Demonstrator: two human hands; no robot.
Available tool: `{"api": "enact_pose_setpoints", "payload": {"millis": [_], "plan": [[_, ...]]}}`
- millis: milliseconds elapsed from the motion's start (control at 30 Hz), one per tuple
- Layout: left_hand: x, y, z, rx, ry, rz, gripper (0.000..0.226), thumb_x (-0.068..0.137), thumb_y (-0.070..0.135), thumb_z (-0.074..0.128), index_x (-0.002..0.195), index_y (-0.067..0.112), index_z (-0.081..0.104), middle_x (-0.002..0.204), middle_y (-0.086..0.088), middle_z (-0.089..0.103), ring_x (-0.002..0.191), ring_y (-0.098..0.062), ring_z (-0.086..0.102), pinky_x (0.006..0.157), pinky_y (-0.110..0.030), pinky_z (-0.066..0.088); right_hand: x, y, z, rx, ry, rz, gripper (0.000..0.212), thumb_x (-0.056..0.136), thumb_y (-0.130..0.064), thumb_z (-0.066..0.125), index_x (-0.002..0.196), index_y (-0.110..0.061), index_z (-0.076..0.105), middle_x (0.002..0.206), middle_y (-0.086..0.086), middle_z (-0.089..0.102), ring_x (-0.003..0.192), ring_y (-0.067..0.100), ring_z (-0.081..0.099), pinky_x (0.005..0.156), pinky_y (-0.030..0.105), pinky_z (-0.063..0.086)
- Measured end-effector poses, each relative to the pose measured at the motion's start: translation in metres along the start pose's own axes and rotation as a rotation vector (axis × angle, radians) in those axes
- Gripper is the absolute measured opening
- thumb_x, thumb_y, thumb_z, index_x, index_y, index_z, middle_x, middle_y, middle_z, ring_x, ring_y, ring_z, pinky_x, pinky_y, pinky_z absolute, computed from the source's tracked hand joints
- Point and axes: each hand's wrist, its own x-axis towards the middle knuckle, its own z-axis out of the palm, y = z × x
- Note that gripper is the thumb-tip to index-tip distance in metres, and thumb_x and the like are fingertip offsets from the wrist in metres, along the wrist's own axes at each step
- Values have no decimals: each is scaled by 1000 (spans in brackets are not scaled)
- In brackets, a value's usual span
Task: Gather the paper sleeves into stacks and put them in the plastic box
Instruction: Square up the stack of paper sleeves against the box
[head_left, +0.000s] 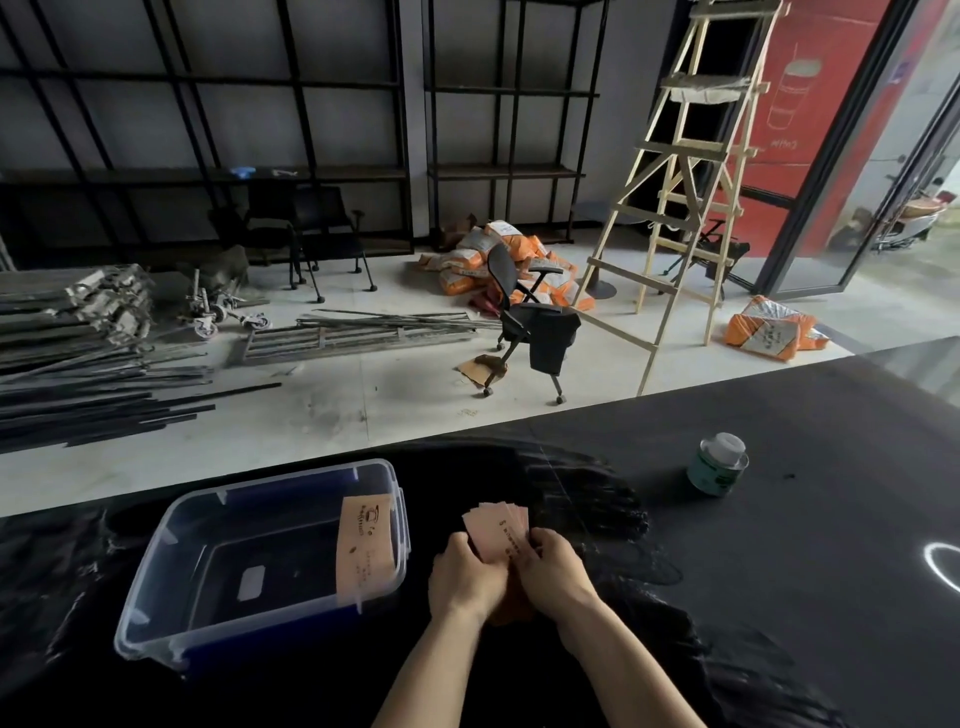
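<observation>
Black and glossy, the counter (779, 519) fills the lower half of the frame, with a cluttered floor, a wooden ladder (680, 197) and an office chair (530, 317) beyond it. At lower centre we hold a fanned stack of pink paper sleeves (498, 530) between both hands: our left hand (465, 574) and right hand (556, 571) each have their grip pressed around the stack's lower edges. Just left of the hands stands the clear plastic box (171, 525), with one sleeve (363, 545) leaning upright against its right inner wall. A green can (717, 470) sits at middle right.

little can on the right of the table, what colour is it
Green body with a white cap, seen in the head view.
</observation>
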Motion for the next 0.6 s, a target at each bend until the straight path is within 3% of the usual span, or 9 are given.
{"api": "enact_pose_setpoints", "payload": {"millis": [67, 167, 233, 300, 367, 433, 500, 600], "plan": [[-5, -4, -2, -138, -18, 57, 42, 80, 23, 77, 118, 10, 63, 118, -13, 72, 106, -28, 70, 89, -35, 57, -12, 6, -4, 201, -2, -31, 19, 87, -9, 56, 98, -14, 71, 94, 15, 77, 83, 32, 75, 73, 55, 63], [-28, -14, -13, -331, -85, 208, 47, 79, 13, 82, 122, 16, 64, 118, -8, 70, 101, -16, 72, 87, -30, 63, -41, 15, -11, 517, -84, -41, 38, 92, 6, 58, 119, -19, 68, 112, 20, 74, 92, 32, 76, 78, 50, 63], [-50, -26, -24, -349, -124, 315, 53, 84, 13, 80, 129, 26, 54, 126, 3, 55, 109, -12, 66, 87, -26, 63, -63, 21, -12, 515, -134, -89, 44, 90, 0, 61, 126, -27, 66, 122, 18, 70, 101, 34, 74, 86, 52, 62], [-72, -42, -43, -373, -178, 407, 56, 88, 5, 75, 129, 33, 49, 127, 9, 50, 109, -10, 65, 80, -16, 60, -88, 17, -7, 483, -190, -154, 47, 92, 5, 55, 126, -26, 64, 116, 16, 74, 101, 38, 72, 85, 48, 62], [-90, -62, -64, -373, -210, 444, 64, 88, -6, 70, 128, 39, 47, 129, 9, 58, 111, -3, 67, 83, -17, 60, -112, 11, 6, 428, -212, -252, 53, 93, 13, 49, 129, -24, 60, 113, 9, 76, 105, 30, 71, 82, 34, 60], [-105, -85, -85, -359, -193, 475, 72, 86, -12, 66, 131, 40, 44, 133, 12, 58, 117, 10, 61, 94, -21, 58, -135, 3, 29, 385, -232, -344, 60, 94, 14, 47, 137, -26, 53, 123, 3, 73, 115, 17, 67, 89, 27, 56], [-118, -105, -106, -392, -189, 483, 74, 87, -19, 59, 134, 34, 40, 136, 11, 55, 119, 14, 57, 93, -12, 54, -153, -6, 56, 372, -265, -402, 64, 95, 14, 44, 144, -27, 44, 132, 0, 67, 123, 12, 62, 96, 25, 53], [-134, -125, -127, -467, -129, 455, 68, 90, -25, 44, 135, 25, 36, 137, -1, 56, 115, -3, 65, 86, -10, 54, -172, -14, 93, 435, -335, -425, 58, 93, 0, 47, 144, -28, 46, 133, 1, 67, 123, 15, 62, 95, 27, 53]]}}
